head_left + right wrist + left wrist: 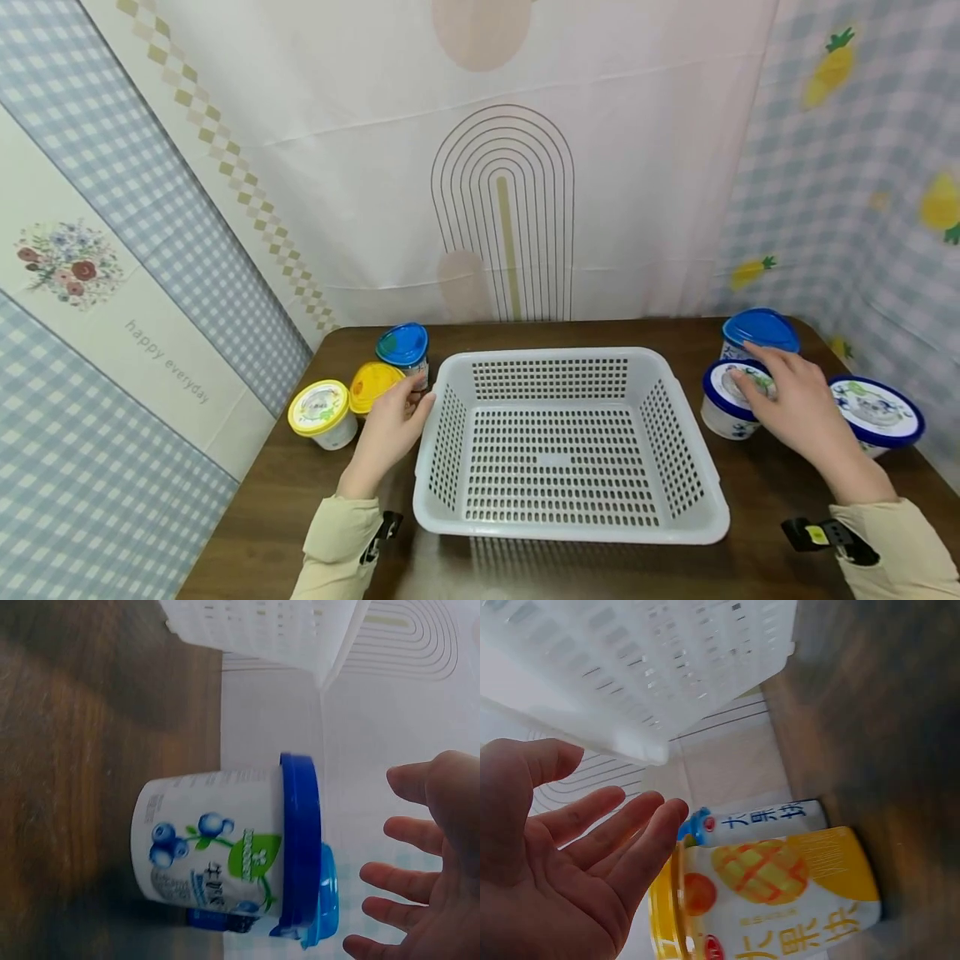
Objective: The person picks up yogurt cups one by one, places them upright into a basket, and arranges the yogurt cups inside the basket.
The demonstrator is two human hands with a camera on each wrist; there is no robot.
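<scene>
My left hand (385,435) hovers between the basket's left wall and the yellow-lidded tubs, fingers loosely bent and holding nothing. Closest to it is a tub with an orange-yellow lid (372,385); a tub with a light blue lid (405,343) stands just behind. In the left wrist view, the yellow tub (780,889) lies beyond the fingertips. Over on the right, my right hand (802,410) spreads above a white tub with a dark blue lid (726,417). The right wrist view shows a gap between the fingers and this blueberry-printed tub (217,844).
A white perforated plastic basket (555,528) stands in the middle of the brown table (262,517). At far left is a yellow-rimmed tub (322,414). On the right are a blue-lidded tub (761,327) behind and another dark-blue-rimmed tub (877,408). Patterned cloth (637,208) hangs behind.
</scene>
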